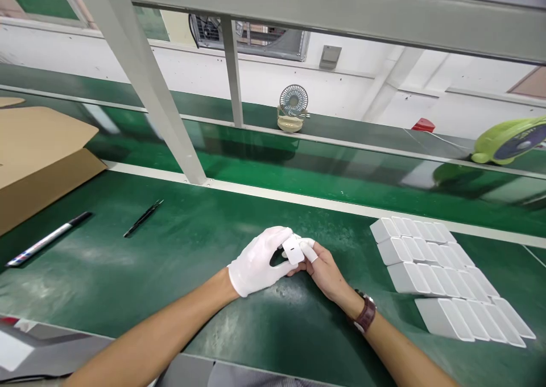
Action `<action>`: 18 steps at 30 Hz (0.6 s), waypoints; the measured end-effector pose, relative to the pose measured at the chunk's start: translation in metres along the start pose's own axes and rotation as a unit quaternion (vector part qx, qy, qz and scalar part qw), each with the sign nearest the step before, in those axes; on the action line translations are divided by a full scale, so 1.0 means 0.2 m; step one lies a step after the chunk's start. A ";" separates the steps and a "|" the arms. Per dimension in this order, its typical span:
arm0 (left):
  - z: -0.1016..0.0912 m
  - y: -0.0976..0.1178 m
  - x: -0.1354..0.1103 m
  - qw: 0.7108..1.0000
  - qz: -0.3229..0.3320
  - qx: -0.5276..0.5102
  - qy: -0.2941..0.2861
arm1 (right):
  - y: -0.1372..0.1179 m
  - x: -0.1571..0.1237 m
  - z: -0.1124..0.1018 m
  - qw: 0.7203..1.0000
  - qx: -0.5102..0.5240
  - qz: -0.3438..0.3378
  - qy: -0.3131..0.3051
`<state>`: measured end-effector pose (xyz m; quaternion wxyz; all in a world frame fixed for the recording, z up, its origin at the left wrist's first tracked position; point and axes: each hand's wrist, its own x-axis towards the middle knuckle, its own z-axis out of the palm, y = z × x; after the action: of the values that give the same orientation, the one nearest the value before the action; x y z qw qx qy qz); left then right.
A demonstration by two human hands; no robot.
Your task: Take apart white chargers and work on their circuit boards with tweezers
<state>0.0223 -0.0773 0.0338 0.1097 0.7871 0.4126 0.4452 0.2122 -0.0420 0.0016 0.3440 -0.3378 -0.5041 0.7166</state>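
Note:
Above the green bench, a small white charger [294,250] with one dark port-like slot faces me. My left hand [260,260], in a white glove, grips its left side between thumb and fingers. On its right side, my right hand [324,267] is closed too; it is bare apart from white finger covers and wears a brown watch at the wrist. The fingers hide part of the charger's edges. Rows of similar white box-shaped pieces [407,277] lie on the bench, to the right of my right hand.
Black tweezers [143,218] and a white marker [49,239] lie on the left, near an open cardboard box [46,165]. A grey post [149,85] rises from the bench's back edge. Beyond it stand a small fan [293,108] and a green fan [509,140].

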 end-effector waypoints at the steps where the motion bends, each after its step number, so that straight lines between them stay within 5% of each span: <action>1: 0.00 -0.01 0.00 1.000 0.004 -0.002 0.004 | 0.00 0.00 0.00 1.000 -0.010 0.000 -0.001; 13: -0.01 -0.02 0.00 0.999 0.000 -0.030 -0.014 | 0.01 -0.01 -0.01 1.000 -0.013 -0.002 -0.016; 18: -0.03 -0.03 -0.01 0.999 -0.023 -0.029 -0.020 | 0.01 0.00 -0.01 0.997 -0.036 -0.072 0.012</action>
<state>0.0133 -0.0761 0.0339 0.1509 0.7823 0.4155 0.4388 0.2131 -0.0420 -0.0003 0.3881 -0.3214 -0.5483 0.6674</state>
